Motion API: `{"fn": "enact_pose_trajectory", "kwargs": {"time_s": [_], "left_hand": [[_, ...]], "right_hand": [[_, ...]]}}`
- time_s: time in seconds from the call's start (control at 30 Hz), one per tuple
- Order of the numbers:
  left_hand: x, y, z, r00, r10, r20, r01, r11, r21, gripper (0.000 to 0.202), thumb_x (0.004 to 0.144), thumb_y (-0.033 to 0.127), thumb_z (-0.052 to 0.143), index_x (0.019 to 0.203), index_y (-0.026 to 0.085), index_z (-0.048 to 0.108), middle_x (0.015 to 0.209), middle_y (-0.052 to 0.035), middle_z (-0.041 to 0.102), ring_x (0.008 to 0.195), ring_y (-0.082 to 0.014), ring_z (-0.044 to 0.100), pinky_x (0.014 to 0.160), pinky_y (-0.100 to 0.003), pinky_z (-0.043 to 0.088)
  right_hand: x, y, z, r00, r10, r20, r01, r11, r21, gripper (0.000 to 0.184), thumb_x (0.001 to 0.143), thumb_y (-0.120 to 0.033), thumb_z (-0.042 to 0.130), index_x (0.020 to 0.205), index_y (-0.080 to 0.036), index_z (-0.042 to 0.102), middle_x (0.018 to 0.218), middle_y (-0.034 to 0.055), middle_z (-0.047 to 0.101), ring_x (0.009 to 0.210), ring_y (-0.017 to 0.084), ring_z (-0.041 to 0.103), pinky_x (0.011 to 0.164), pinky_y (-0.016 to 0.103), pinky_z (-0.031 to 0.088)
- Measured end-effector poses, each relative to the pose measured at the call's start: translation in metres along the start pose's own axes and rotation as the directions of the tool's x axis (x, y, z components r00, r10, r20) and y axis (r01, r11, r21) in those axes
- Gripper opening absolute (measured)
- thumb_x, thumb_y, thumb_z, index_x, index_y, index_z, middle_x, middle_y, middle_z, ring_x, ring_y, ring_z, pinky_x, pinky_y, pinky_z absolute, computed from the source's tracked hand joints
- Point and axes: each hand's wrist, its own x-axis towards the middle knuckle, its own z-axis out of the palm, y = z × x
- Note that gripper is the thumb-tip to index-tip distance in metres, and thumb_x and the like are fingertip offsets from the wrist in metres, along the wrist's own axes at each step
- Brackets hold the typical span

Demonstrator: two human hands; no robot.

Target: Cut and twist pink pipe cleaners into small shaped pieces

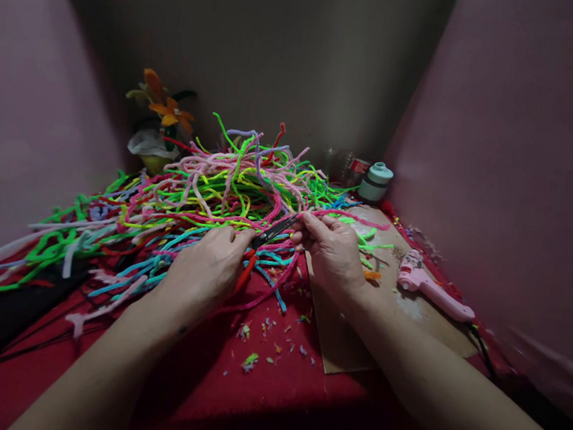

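Note:
My left hand is closed round the red handles of a pair of cutters, whose dark blades point up and right. My right hand pinches a pink pipe cleaner that loops down over the red cloth and passes close to the blade tips. Both hands rest at the near edge of a big tangled heap of pipe cleaners in pink, green, blue, red and yellow.
A pink glue gun lies on a cardboard sheet at the right. A small pale-green jar and a plastic bottle stand behind. An orange craft flower rises at back left. Cut scraps dot the red cloth.

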Motion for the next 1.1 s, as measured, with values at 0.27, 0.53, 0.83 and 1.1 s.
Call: {"fn": "enact_pose_trajectory", "kwargs": {"time_s": [0.27, 0.53, 0.83, 1.1], "left_hand": [[-0.0007, 0.0025, -0.0033, 1.0, -0.005, 0.002, 0.005, 0.999, 0.036, 0.04, 0.086, 0.017, 0.032, 0.123, 0.014, 0.049, 0.093, -0.0129, 0.057, 0.085, -0.0266, 0.056, 0.064, -0.032, 0.044], [-0.0001, 0.0035, -0.0005, 1.0, 0.011, -0.008, -0.011, 1.0, 0.021, 0.038, 0.085, 0.017, 0.035, 0.12, 0.015, 0.05, 0.091, -0.0116, 0.059, 0.085, -0.0251, 0.057, 0.063, -0.031, 0.045], [-0.002, 0.0036, -0.0001, 0.998, 0.047, -0.045, -0.047, 0.999, -0.001, 0.037, 0.083, 0.012, 0.037, 0.117, 0.012, 0.052, 0.094, -0.0111, 0.061, 0.084, -0.0243, 0.058, 0.066, -0.032, 0.045], [-0.0021, 0.0054, -0.0033, 0.999, 0.042, -0.009, -0.043, 0.996, -0.08, 0.031, 0.086, 0.015, 0.033, 0.108, 0.013, 0.055, 0.088, -0.0108, 0.06, 0.08, -0.0229, 0.058, 0.066, -0.031, 0.044]], "right_hand": [[-0.0016, -0.0021, 0.0008, 0.999, 0.047, 0.01, -0.047, 0.999, 0.002, 0.015, 0.067, -0.025, 0.067, 0.063, -0.012, 0.06, 0.058, 0.0024, 0.064, 0.044, 0.008, 0.055, 0.039, 0.019, 0.044], [-0.0015, -0.0033, 0.0003, 0.998, 0.052, 0.023, -0.052, 0.999, -0.014, 0.016, 0.067, -0.026, 0.067, 0.061, -0.013, 0.059, 0.057, 0.0024, 0.064, 0.044, 0.008, 0.054, 0.038, 0.018, 0.044], [-0.0022, -0.0043, 0.0008, 0.998, 0.056, 0.018, -0.056, 0.998, -0.011, 0.015, 0.069, -0.023, 0.064, 0.06, -0.013, 0.06, 0.057, 0.0025, 0.063, 0.043, 0.008, 0.054, 0.038, 0.018, 0.043], [-0.001, -0.0049, 0.0012, 0.999, 0.042, 0.005, -0.042, 0.999, -0.024, 0.016, 0.067, -0.024, 0.067, 0.06, -0.013, 0.059, 0.055, 0.0014, 0.061, 0.043, 0.007, 0.054, 0.038, 0.017, 0.042]]}}
